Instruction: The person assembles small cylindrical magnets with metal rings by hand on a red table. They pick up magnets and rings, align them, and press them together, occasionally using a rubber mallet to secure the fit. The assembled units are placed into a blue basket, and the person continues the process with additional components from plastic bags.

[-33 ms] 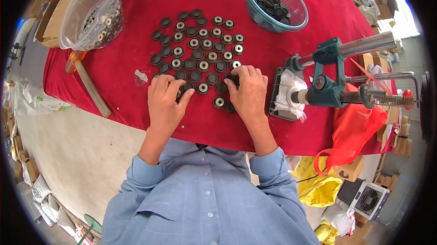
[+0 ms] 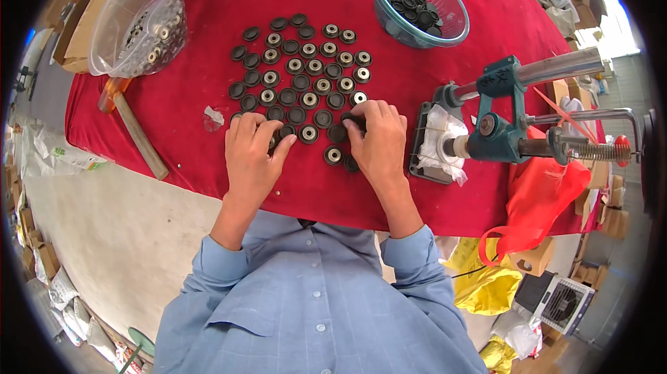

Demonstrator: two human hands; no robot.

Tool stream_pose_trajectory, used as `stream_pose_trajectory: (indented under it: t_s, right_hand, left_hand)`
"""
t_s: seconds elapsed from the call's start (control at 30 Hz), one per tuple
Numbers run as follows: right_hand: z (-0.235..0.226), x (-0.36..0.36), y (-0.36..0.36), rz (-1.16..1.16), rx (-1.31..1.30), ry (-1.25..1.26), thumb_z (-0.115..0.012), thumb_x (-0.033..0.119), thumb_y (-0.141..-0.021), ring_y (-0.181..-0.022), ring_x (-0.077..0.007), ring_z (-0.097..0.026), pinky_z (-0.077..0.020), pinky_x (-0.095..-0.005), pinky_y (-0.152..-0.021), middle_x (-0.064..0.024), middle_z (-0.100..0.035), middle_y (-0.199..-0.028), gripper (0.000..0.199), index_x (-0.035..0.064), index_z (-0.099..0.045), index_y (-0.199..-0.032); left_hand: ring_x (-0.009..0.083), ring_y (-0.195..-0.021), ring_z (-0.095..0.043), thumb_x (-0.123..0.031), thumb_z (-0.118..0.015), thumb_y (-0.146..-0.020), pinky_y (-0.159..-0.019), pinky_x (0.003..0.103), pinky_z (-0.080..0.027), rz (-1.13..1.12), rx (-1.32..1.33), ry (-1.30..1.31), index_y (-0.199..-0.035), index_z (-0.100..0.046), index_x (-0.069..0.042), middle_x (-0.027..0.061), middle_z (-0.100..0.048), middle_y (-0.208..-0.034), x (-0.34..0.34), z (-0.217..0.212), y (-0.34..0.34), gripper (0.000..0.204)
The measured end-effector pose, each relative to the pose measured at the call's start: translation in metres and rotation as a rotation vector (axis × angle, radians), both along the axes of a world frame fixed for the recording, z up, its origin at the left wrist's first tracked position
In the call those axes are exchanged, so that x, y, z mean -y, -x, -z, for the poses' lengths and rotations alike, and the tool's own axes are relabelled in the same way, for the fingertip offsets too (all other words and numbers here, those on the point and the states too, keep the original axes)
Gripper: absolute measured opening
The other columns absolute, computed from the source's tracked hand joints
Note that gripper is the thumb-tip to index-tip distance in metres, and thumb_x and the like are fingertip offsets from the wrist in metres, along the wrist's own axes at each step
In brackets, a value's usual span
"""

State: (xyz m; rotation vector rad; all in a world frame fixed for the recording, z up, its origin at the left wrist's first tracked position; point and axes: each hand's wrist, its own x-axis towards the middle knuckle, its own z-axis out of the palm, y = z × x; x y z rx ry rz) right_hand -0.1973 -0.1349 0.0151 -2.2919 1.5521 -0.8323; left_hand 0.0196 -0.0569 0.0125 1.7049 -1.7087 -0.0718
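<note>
On the red cloth-covered table (image 2: pixel 486 20), most small round black rubber discs (image 2: pixel 300 68) already lie in rows; the front rows look unfinished. The left hand (image 2: pixel 251 155) and right hand (image 2: pixel 379 145) press fingertips onto discs at the near edge, gripping nothing

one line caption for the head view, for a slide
Both bare hands, left hand and right hand, rest on small round black discs arrayed on a red cloth-covered table.

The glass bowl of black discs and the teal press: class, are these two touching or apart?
Apart. The head view shows bare red cloth between the glass bowl and the teal press.
</note>
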Motion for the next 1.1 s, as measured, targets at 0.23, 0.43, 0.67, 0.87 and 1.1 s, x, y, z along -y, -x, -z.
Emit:
stream_pose_trajectory:
  t_s: [0.23,0.43,0.67,0.87,1.1]
  right_hand:
    - [-0.008,-0.044,0.006,-0.115,0.205,0.025,-0.081,0.001,-0.082,-0.085,-0.0301,-0.067,-0.0539,-0.0413,-0.073,-0.0115,-0.065,-0.097,0.028,0.0054,-0.074,-0.109]
    - [0.010,-0.062,-0.001,-0.135,0.125,0.180,-0.079,0.000,-0.081,-0.090,-0.0252,-0.065,-0.0523,-0.0390,-0.075,-0.0044,-0.068,-0.105,0.024,0.0079,-0.074,-0.104]
    - [0.013,-0.071,-0.002,-0.154,0.030,0.217,-0.074,0.004,-0.086,-0.102,-0.0277,-0.066,-0.0525,-0.0427,-0.089,-0.0076,-0.070,-0.117,0.024,0.0056,-0.075,-0.109]
    - [0.019,-0.089,0.002,-0.155,-0.091,0.248,-0.068,0.007,-0.088,-0.113,-0.0275,-0.065,-0.0506,-0.0448,-0.097,-0.0097,-0.070,-0.127,0.032,0.0036,-0.075,-0.119]
    - [0.012,-0.101,0.000,-0.128,-0.263,0.267,-0.067,0.012,-0.089,-0.118,-0.0247,-0.065,-0.0460,-0.0452,-0.101,-0.0099,-0.069,-0.133,0.036,0.0046,-0.075,-0.123]
  left_hand:
    - [0.0298,-0.099,-0.058,-0.018,-0.090,-0.077,-0.086,0.044,-0.046,-0.005,0.031,-0.060,-0.104,-0.072,-0.005,0.0087,-0.061,-0.103,0.001,0.006,0.000,0.035]
    - [0.0299,-0.098,-0.057,-0.017,-0.090,-0.076,-0.084,0.044,-0.046,0.001,0.021,-0.042,-0.102,-0.069,-0.006,0.0075,-0.062,-0.103,0.002,0.007,0.001,0.035]
    - [0.0293,-0.091,-0.059,-0.011,-0.090,-0.075,-0.082,0.044,-0.047,0.060,0.011,0.007,-0.101,-0.066,-0.007,0.0063,-0.066,-0.097,0.005,0.008,0.002,0.036]
    - [0.0285,-0.088,-0.061,-0.007,-0.089,-0.074,-0.082,0.043,-0.049,0.022,-0.163,-0.026,-0.107,-0.070,-0.006,0.0066,-0.066,-0.095,0.006,0.002,0.007,0.038]
    - [0.0286,-0.094,-0.060,-0.010,-0.089,-0.076,-0.085,0.043,-0.047,0.027,-0.058,-0.086,-0.110,-0.072,-0.007,0.0070,-0.064,-0.098,0.003,0.006,0.003,0.038]
